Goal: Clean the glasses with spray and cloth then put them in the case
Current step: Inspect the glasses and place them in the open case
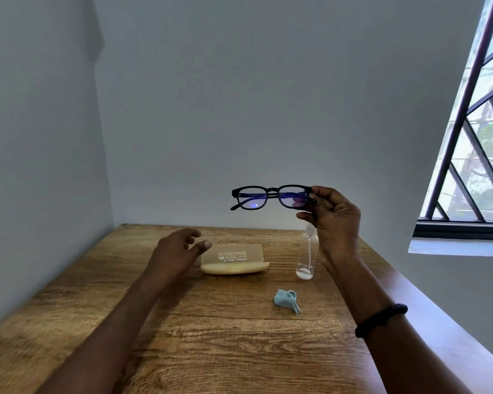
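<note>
My right hand (335,216) holds black-framed glasses (271,197) by their right end, raised above the far part of the wooden table (103,285). The temples look folded behind the lenses. My left hand (180,248) hovers with fingers spread just left of the beige glasses case (234,260), which lies with its lid open and printed text showing. A small clear spray bottle (306,257) stands right of the case, partly hidden behind my right hand. A crumpled light blue cloth (286,300) lies in front of the bottle.
Grey walls close the table in at the back and left. A barred window (478,132) with a white sill is at the right. A dark band sits on my right wrist (380,319).
</note>
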